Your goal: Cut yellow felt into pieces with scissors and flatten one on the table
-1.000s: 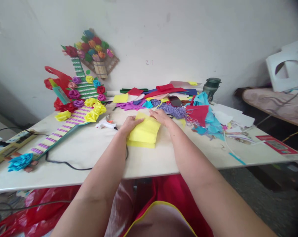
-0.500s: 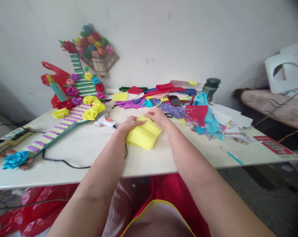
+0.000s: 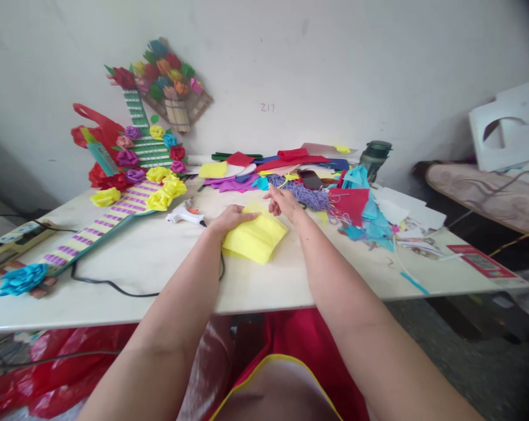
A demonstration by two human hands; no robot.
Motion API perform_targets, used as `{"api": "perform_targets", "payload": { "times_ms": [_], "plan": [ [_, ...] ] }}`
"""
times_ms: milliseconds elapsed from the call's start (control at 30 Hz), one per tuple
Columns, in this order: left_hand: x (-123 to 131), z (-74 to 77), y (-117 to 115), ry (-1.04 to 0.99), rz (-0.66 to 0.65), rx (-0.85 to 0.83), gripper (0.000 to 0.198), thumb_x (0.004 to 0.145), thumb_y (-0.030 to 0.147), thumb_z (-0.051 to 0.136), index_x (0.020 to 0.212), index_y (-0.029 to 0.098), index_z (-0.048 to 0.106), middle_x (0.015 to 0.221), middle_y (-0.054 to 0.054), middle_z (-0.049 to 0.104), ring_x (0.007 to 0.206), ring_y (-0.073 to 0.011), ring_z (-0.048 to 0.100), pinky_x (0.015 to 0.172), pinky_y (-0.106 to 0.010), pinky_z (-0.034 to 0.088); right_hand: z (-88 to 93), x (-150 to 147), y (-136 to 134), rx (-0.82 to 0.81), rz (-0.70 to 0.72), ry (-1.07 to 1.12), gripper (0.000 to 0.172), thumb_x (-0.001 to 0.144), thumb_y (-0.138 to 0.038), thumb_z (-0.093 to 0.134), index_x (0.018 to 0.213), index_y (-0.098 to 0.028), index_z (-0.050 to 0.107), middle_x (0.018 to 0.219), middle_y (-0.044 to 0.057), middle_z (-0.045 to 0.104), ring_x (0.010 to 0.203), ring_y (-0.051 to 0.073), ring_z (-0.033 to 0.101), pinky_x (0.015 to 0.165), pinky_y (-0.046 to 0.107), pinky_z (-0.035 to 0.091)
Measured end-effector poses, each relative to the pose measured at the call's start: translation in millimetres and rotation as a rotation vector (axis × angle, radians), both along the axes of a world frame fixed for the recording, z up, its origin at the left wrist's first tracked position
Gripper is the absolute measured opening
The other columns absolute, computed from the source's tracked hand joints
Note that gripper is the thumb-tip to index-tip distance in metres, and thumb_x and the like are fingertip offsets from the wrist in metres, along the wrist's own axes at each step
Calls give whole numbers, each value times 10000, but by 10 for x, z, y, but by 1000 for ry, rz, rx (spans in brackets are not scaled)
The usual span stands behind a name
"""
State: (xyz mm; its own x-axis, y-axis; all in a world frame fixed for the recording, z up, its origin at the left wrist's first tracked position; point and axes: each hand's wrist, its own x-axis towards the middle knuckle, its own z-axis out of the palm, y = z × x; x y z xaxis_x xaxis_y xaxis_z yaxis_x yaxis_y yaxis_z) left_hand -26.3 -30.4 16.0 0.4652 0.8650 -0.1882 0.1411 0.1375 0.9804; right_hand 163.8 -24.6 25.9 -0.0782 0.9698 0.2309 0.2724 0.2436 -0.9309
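A folded yellow felt sheet lies on the white table in front of me. My left hand rests flat on its left far corner, fingers stretched out over the felt. My right hand hovers just above the sheet's far right edge, fingers spread and holding nothing. A white glue gun lies just left of my left hand, its black cord running across the table.
Behind the hands lies a heap of coloured felt scraps, purple yarn, a phone and a dark green jar. A flower-decorated craft piece stretches along the left. A power strip sits at the far left.
The yellow felt turned slightly and shifted under my hands. My right hand lifted off its far edge and opened its fingers; my left hand stayed on the felt.
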Motion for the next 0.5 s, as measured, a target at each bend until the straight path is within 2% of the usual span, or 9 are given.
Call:
{"api": "perform_targets", "payload": {
  "times_ms": [100, 167, 267, 367, 500],
  "plan": [
    [-4, -3, 3, -4, 1, 2, 439, 534, 413, 788, 856, 132, 685, 782, -107, 713, 646, -242, 670, 623, -322, 531, -4, 2, -1, -79, 48, -2, 574, 763, -684, 404, 774, -141, 591, 527, -1, 535, 437, 88, 476, 424, 199, 352],
    [-7, -3, 0, -6, 1, 1, 438, 536, 419, 785, 845, 126, 684, 790, -115, 712, 650, -240, 670, 634, -324, 530, -23, -25, -5, -70, 86, -56, 508, 740, -642, 489, 720, -143, 581, 539, -10, 527, 466, 84, 470, 440, 196, 353],
    [-5, 1, -6, -6, 14, 2, 419, 539, 427, 780, 810, 122, 682, 791, -117, 711, 651, -239, 667, 619, -320, 524, -73, -86, 2, -4, 104, -143, 368, 710, -507, 592, 650, -146, 556, 552, -26, 519, 502, 85, 458, 468, 201, 350],
    [4, 5, -8, -11, 26, 13, 395, 533, 417, 785, 781, 126, 682, 764, -104, 710, 635, -233, 662, 597, -311, 519, -116, -142, 33, 75, 64, -190, 266, 722, -396, 570, 647, -141, 574, 575, -31, 514, 541, 91, 452, 499, 208, 347],
    [13, -1, 6, -14, 40, 17, 389, 532, 418, 788, 762, 122, 684, 749, -108, 709, 614, -230, 658, 582, -312, 518, -98, -166, 55, 222, 0, -273, 272, 731, -365, 542, 578, -141, 562, 544, -44, 452, 550, 84, 405, 514, 203, 319]
  ]
}}
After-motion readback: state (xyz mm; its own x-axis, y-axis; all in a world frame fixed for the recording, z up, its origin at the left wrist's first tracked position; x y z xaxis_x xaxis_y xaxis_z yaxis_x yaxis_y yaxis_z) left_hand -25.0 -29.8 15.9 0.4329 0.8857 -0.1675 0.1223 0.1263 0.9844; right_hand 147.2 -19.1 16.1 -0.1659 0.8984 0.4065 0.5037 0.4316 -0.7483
